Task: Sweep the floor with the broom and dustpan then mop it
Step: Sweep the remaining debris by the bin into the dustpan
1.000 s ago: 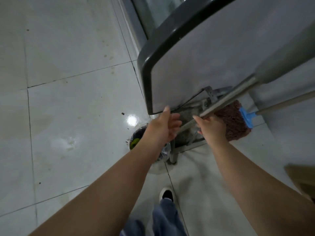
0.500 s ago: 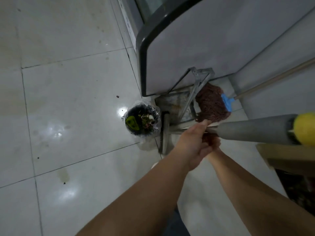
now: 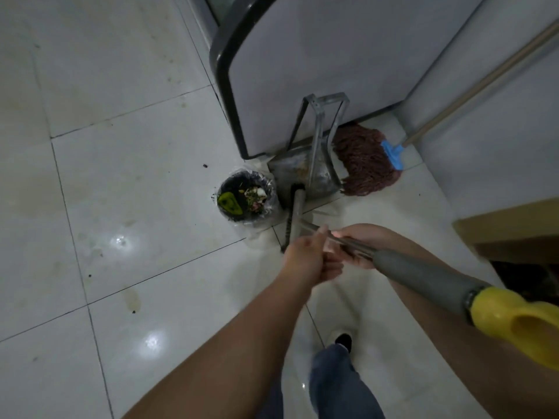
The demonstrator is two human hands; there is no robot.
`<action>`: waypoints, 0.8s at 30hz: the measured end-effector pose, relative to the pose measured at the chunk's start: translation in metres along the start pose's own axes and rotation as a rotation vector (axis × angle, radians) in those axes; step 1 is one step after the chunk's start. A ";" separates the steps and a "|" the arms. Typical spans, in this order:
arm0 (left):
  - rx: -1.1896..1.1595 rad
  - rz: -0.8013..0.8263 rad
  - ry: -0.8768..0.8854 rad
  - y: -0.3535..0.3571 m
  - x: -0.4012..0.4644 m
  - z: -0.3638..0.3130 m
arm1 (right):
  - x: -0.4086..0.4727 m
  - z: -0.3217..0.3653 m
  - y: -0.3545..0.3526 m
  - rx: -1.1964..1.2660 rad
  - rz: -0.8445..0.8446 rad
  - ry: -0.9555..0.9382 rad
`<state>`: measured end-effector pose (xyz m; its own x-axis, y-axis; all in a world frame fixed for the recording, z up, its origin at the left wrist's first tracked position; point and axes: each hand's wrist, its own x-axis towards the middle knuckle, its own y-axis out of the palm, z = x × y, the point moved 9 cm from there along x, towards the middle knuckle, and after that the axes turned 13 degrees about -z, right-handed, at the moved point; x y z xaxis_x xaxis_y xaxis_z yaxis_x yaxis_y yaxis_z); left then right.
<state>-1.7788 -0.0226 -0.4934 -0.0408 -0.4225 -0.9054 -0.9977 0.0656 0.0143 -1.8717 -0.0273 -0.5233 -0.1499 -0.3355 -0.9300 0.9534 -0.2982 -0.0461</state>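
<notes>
Hands: both of yours wrap the broom handle (image 3: 357,247), left hand (image 3: 305,261) ahead, right hand (image 3: 360,247) just behind, beside the grey grip.
Broom: the shaft runs from the yellow end cap (image 3: 514,322) at 4 o'clock up to the head (image 3: 295,216) on the floor (image 3: 121,176).
Dustpan (image 3: 314,164): metal, at 12 o'clock, against the grey cabinet (image 3: 317,55).
Mop (image 3: 366,160): at 1 o'clock, reddish strands touching the dustpan's side.
Bin (image 3: 246,198): bag-lined, scraps inside, at 11 o'clock.
</notes>
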 end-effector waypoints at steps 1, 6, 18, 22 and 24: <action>0.018 -0.066 0.048 -0.006 0.009 -0.005 | 0.003 -0.008 -0.010 0.041 -0.010 0.047; 0.007 -0.138 0.083 0.019 0.019 -0.005 | -0.016 -0.043 -0.067 0.226 0.085 0.279; 0.037 -0.125 0.135 0.116 0.036 -0.008 | -0.051 -0.039 -0.256 0.300 -0.012 0.335; 0.051 -0.111 0.162 0.135 0.057 -0.031 | -0.028 -0.026 -0.270 0.302 -0.066 0.277; 0.061 -0.111 0.168 0.139 0.073 -0.042 | -0.018 -0.013 -0.273 0.313 -0.069 0.266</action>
<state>-1.9224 -0.0828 -0.5400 0.0562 -0.5745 -0.8166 -0.9917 0.0624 -0.1122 -2.1258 0.0718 -0.4989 -0.0982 -0.0747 -0.9924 0.8119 -0.5827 -0.0365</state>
